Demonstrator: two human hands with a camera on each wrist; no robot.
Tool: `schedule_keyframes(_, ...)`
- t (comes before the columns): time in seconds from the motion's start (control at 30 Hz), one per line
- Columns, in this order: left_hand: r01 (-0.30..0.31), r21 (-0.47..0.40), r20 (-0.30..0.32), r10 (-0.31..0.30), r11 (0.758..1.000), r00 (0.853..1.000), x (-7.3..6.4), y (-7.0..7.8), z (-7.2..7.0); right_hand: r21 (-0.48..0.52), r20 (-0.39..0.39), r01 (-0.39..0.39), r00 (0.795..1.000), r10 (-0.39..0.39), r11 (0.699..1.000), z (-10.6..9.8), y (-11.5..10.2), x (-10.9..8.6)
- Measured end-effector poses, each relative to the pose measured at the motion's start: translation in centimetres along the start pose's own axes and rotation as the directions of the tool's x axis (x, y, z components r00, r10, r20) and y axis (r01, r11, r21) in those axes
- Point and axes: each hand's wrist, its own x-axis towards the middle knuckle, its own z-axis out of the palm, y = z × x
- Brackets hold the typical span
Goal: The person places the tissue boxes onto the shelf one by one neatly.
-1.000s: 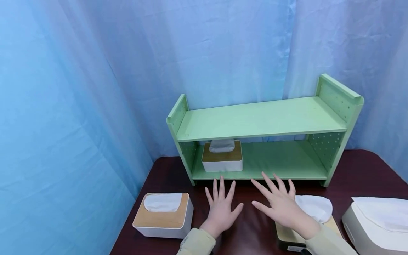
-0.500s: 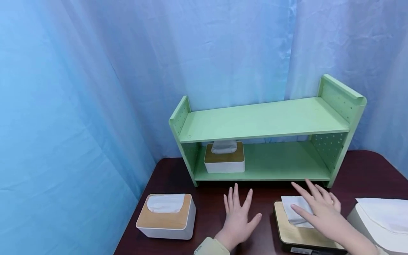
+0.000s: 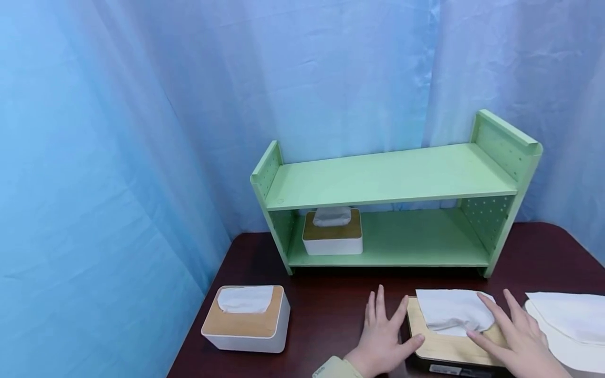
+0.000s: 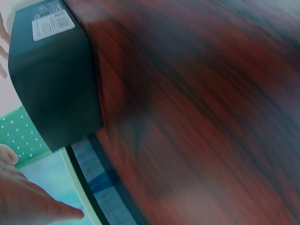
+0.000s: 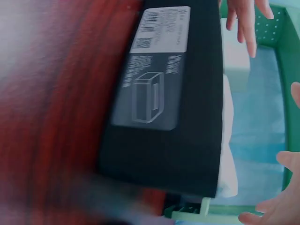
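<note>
Between my two hands sits a dark-sided tissue box [image 3: 444, 344] with a light wood top and a white tissue [image 3: 454, 311] sticking out. My left hand [image 3: 380, 336] hovers by its left side, fingers spread and thumb toward the box. At the right end is my right hand [image 3: 517, 333], also spread, overlapping the tissue's edge in the head view. In the right wrist view the box's black side [image 5: 192, 122] carries a printed label [image 5: 150, 65]. The left wrist view shows its dark end [image 4: 54, 89], with my left fingers below it. Neither hand grips anything.
A green two-tier shelf [image 3: 392, 178] stands behind, with a white, wood-topped tissue box [image 3: 333, 245] at the lower left. Another such box [image 3: 246, 333] is on the dark table [image 3: 321, 294] at left. A white tissue dispenser [image 3: 562, 336] stands right, close to my right hand.
Both hands have moved to the right and down. My right hand passed over the dark-sided tissue box to its right end; my left hand came up to its left side.
</note>
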Motion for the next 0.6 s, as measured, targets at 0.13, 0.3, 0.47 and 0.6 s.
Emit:
schedule_keyframes(0.13, -0.003, -0.005, 0.065, 0.004, 1.0, 0.998, 0.4, 1.1, 0.6, 0.03, -0.033, 0.004, 0.999, -0.003, 1.0, 0.5, 0.9, -0.3)
schedule_keyframes(0.3, 0.02, -0.069, 0.196, -0.006, 0.997, 0.981, 0.8, 1.8, 1.3, 0.033, -0.074, 0.032, 0.997, -0.03, 0.999, 1.5, 1.6, -0.5)
schedule_keyframes(0.47, 0.109, -0.138, 0.378, -0.05, 0.984, 0.925, 1.1, 1.8, 1.9, 0.079, -0.028, 0.06, 0.998, -0.058, 0.995, 3.0, 2.1, -0.8)
schedule_keyframes(0.6, 0.154, -0.201, 0.42, -0.057, 0.968, 0.906, 1.3, 2.0, 2.1, 0.12, 0.041, 0.03, 0.999, -0.035, 0.992, 3.6, 2.6, -0.9)
